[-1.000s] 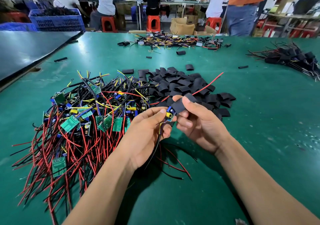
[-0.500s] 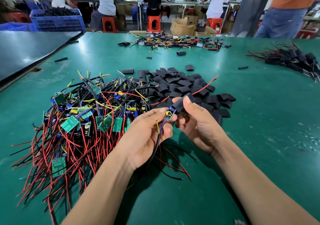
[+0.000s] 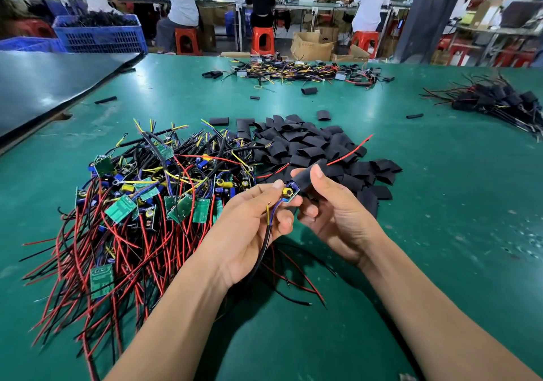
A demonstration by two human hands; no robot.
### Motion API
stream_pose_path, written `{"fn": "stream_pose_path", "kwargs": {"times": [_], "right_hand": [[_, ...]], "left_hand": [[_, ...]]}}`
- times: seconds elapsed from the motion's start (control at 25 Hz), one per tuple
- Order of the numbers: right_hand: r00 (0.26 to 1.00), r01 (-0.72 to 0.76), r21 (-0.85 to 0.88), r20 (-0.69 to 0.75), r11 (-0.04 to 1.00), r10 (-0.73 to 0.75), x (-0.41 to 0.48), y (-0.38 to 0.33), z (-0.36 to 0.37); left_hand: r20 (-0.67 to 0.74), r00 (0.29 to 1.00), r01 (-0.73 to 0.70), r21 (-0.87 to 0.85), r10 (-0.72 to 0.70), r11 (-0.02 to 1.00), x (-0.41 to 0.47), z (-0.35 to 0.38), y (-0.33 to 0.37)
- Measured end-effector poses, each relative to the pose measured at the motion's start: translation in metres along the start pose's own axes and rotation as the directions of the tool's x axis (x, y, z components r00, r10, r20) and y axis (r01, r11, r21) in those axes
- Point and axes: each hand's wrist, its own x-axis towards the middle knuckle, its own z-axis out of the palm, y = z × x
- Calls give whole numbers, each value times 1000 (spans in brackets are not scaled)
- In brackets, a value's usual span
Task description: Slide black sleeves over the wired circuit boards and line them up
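At centre frame, just above the green tabletop [image 3: 440, 233], both hands meet, fingertips almost touching; the left hand [image 3: 249, 225] pinches the exposed end of a circuit board [image 3: 290, 195] (a yellow capacitor shows there) together with its black cable [image 3: 264, 248], which hangs down across the palm; the right hand [image 3: 332, 216] grips a black sleeve [image 3: 304, 178], thumb on top, the sleeve covering the board's far part; a red wire [image 3: 349, 150] sticks out of the sleeve's far end toward the upper right; a heap of wired boards [image 3: 141, 204] lies left of the hands; a pile of loose sleeves [image 3: 305, 145] lies behind them; sleeved units [image 3: 499, 101] lie at upper right.
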Motion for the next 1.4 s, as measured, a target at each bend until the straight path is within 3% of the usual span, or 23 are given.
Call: {"fn": "stream_pose_path", "kwargs": {"times": [0.36,0.52,0.84,1.04,1.4], "right_hand": [[998,51,-42,36,998,-49,-3,-2,-2],[997,50,-65,-51,997,-53,-1,-1,-1],[993,68,12,-98,998,-66,0,-6,-3],[999,0,-57,-41,998,-2,-1,-6,-6],[1000,-16,-129,14,991,18,-2,-7,-8]], "left_hand": [[-18,1000,4,84,-3,996,-1,0,-1],[-5,1000,-8,156,9,988,-2,0,-4],[69,982,155,251,-177,956,-3,-5,0],[105,988,91,179,-111,980,-2,-5,0],[21,997,66,166,-70,984,-2,-3,-2]]}}
